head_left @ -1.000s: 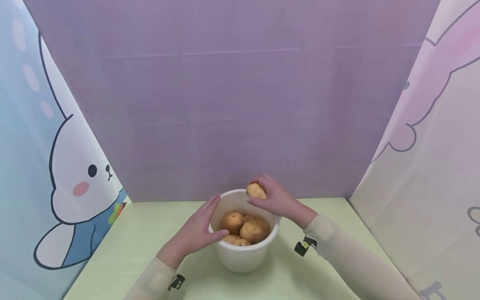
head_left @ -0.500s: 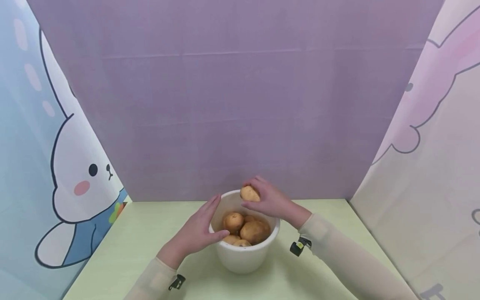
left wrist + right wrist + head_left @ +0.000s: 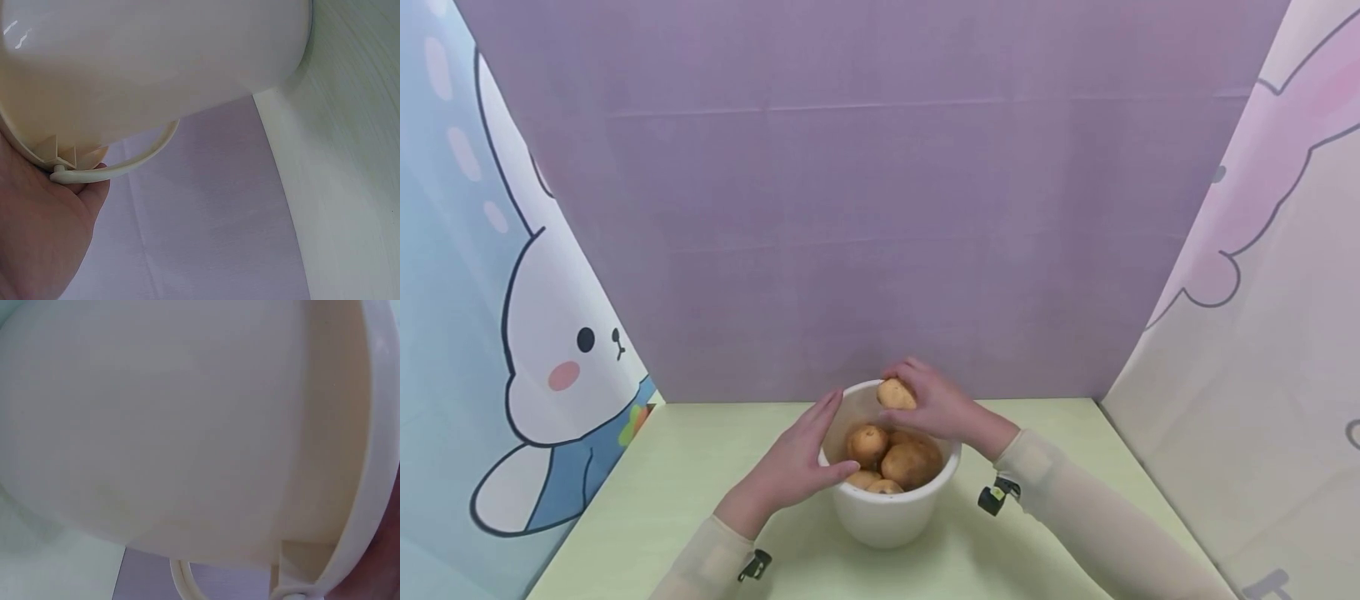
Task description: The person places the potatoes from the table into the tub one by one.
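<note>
A white bucket (image 3: 886, 521) holds several brown potatoes (image 3: 912, 464). My right hand (image 3: 936, 406), at the far right of its rim, grips a paler potato (image 3: 895, 394) between thumb and fingers, over the bucket's mouth. My left hand (image 3: 793, 462) rests against the left rim, fingers straight and thumb reaching over the opening. The left wrist view has the left hand (image 3: 47, 219) by the rim and the handle (image 3: 140, 159). In the right wrist view the bucket wall (image 3: 169, 425) fills most of the frame; only a sliver of the right hand (image 3: 372, 569) shows.
The bucket stands on a pale green table (image 3: 715, 442). A purple backdrop (image 3: 880, 208) rises behind it. Side panels with a rabbit drawing (image 3: 565, 350) at left and a pink cartoon figure (image 3: 1262, 183) at right enclose the table.
My right hand has moved left and slightly down with the potato, from near the right rim to farther over the bucket's mouth. The left hand and the bucket have stayed put.
</note>
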`<action>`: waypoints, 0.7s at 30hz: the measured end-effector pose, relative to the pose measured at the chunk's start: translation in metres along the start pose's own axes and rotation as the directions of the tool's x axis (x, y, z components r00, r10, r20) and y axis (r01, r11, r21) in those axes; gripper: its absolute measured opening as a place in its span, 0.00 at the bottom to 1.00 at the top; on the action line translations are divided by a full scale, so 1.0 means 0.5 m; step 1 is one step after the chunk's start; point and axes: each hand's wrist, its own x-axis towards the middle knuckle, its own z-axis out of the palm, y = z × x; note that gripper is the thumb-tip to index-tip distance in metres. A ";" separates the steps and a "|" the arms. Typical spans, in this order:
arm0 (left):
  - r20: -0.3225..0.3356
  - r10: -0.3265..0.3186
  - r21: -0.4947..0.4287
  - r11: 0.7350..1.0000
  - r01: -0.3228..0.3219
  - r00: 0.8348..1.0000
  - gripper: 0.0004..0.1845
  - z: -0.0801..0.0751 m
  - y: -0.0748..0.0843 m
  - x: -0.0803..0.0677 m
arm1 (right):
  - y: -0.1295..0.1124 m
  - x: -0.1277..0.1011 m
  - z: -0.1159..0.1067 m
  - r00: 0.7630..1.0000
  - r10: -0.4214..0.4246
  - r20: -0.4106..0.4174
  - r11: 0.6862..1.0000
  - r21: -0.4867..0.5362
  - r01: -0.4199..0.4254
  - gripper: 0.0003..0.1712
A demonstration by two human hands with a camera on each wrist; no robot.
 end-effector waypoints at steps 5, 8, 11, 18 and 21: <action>-0.005 0.008 0.005 1.000 -0.008 1.000 0.61 -0.002 0.003 -0.001 | -0.001 -0.002 0.000 1.000 -0.002 0.025 1.000 -0.001 0.002 0.33; -0.011 0.021 0.003 1.000 -0.021 1.000 0.60 0.000 0.003 0.000 | -0.001 -0.005 -0.002 0.999 -0.002 0.034 1.000 0.001 0.002 0.32; -0.014 0.029 0.006 1.000 -0.029 0.999 0.60 0.001 0.001 0.001 | 0.000 -0.007 -0.005 1.000 -0.005 0.029 1.000 0.003 0.005 0.32; -0.009 0.017 -0.092 0.996 -0.018 1.000 0.59 -0.001 -0.005 -0.005 | 0.004 -0.020 -0.010 0.999 -0.030 -0.024 0.999 0.040 0.031 0.29; -0.050 0.010 -0.202 0.979 -0.020 0.999 0.53 -0.012 -0.015 -0.019 | 0.009 -0.040 -0.020 0.998 -0.018 -0.068 0.997 0.079 0.023 0.26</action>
